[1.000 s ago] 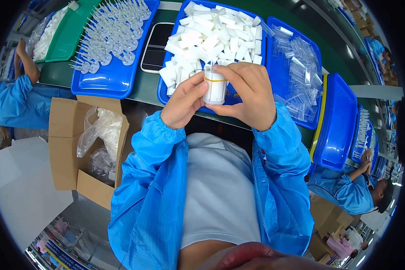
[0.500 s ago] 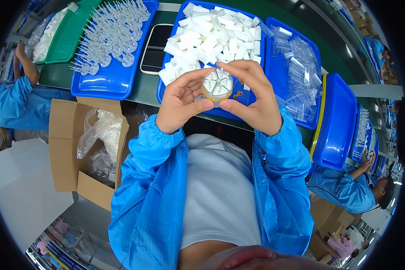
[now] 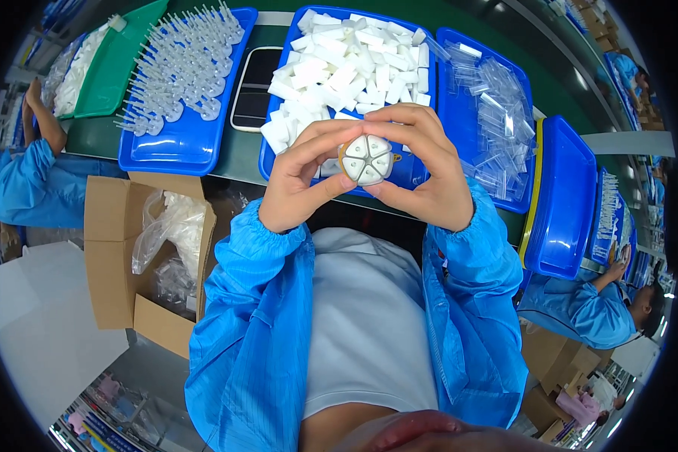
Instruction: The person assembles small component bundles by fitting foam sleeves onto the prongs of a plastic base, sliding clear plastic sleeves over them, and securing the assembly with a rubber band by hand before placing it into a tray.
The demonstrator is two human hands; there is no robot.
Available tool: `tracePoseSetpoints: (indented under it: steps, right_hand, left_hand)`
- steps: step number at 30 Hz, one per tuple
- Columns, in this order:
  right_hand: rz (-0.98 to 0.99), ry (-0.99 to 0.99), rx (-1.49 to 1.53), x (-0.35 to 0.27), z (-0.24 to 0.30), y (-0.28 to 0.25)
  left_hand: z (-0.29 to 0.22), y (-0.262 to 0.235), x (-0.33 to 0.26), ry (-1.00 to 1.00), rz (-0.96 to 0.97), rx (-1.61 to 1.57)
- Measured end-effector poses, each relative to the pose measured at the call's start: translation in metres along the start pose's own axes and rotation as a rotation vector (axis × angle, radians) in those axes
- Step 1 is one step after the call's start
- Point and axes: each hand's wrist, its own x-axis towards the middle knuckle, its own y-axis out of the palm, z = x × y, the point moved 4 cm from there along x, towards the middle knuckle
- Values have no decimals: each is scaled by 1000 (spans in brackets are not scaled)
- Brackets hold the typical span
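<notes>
Between my two hands is a round bundle of white wedge-shaped pieces [image 3: 367,160], its end face turned up toward me. Small holes show in the wedges, and a yellowish edge shows along its left side. My left hand [image 3: 301,181] grips it from the left, thumb at the lower edge. From the right, my right hand [image 3: 429,169] holds it with fingers over the top and thumb below. Both hands are above the near edge of a blue tray [image 3: 267,160] heaped with white blocks [image 3: 339,71].
Left of that tray lies a phone-like dark panel [image 3: 255,90], then a blue tray [image 3: 172,156] of translucent stemmed parts. On the right are a tray of clear plastic pieces [image 3: 497,113] and stacked blue trays [image 3: 569,203]. An open cardboard box [image 3: 109,248] stands lower left. Co-workers sit at both sides.
The bundle has turned in my hands: its flat wedge ends now face up, where a recessed end showed before. My fingers have shifted slightly around it.
</notes>
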Motion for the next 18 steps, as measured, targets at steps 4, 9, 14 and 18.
tracePoseSetpoints:
  steps: [4, 9, 14, 18]
  right_hand:
    - [9, -31, -32, 0, -3, 0]
    - [-8, 3, -64, -7, -7, -12]
    - [-65, 78, -63, -25, -15, -30]
    - [-154, 252, 11, -55, -24, -63]
  left_hand:
    - [0, 0, -1, 4, -12, 57]
    - [-4, 7, 10, -11, 11, 232]
    - [-1, 7, 14, 35, 40, 363]
    - [8, -9, 1, 17, -14, 343]
